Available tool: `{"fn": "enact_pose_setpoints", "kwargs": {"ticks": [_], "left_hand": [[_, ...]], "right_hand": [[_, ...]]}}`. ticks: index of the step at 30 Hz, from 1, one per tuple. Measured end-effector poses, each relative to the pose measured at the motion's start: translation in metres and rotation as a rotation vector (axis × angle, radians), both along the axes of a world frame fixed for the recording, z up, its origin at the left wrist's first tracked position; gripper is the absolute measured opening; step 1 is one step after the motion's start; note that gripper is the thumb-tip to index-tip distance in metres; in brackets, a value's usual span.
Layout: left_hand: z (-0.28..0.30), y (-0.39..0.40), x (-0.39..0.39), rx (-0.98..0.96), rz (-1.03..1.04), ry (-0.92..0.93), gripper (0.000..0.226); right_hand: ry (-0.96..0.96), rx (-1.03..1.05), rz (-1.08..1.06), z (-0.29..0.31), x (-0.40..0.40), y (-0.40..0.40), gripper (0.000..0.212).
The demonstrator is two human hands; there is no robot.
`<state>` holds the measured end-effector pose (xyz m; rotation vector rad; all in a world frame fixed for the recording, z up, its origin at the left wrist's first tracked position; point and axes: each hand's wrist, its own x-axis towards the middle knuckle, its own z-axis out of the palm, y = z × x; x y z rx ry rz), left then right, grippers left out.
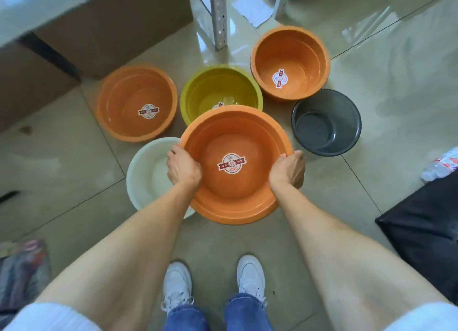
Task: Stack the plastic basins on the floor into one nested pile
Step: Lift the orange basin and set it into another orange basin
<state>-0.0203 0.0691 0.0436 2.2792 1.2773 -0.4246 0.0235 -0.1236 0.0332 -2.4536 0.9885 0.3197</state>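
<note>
I hold a large orange basin (235, 132) with a round sticker inside, raised over the floor in the middle of the view. My left hand (183, 168) grips its left rim and my right hand (287, 169) grips its right rim. Partly under its left side lies a white basin (146, 172). Behind it sits a yellow-green basin (218, 90), its near part hidden. Another orange basin (133, 103) rests at the left, a third orange basin (290, 58) at the back right, and a dark grey basin (324, 122) at the right.
Cardboard boxes (99, 33) stand at the back left. A metal shelf post (219, 16) rises behind the basins. A water bottle (441, 167) and a black object (426, 226) lie at the right. My white shoes (213, 281) are on the tiled floor below.
</note>
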Motion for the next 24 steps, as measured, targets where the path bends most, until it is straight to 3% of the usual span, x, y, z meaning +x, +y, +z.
{"fn": "enact_pose_setpoints", "kwargs": {"ticks": [5, 10, 24], "left_hand": [[0.014, 0.070, -0.039, 0.046, 0.177, -0.063, 0.042], [-0.012, 0.128, -0.076, 0.067, 0.319, -0.040, 0.035], [-0.099, 0.172, -0.093, -0.046, 0.226, 0.093, 0.046]], "right_hand": [[0.025, 0.139, 0.204, 0.005, -0.010, 0.070, 0.028], [0.091, 0.216, 0.348, -0.013, -0.025, 0.125, 0.029], [0.269, 0.176, 0.372, -0.097, -0.043, 0.175, 0.035]]}}
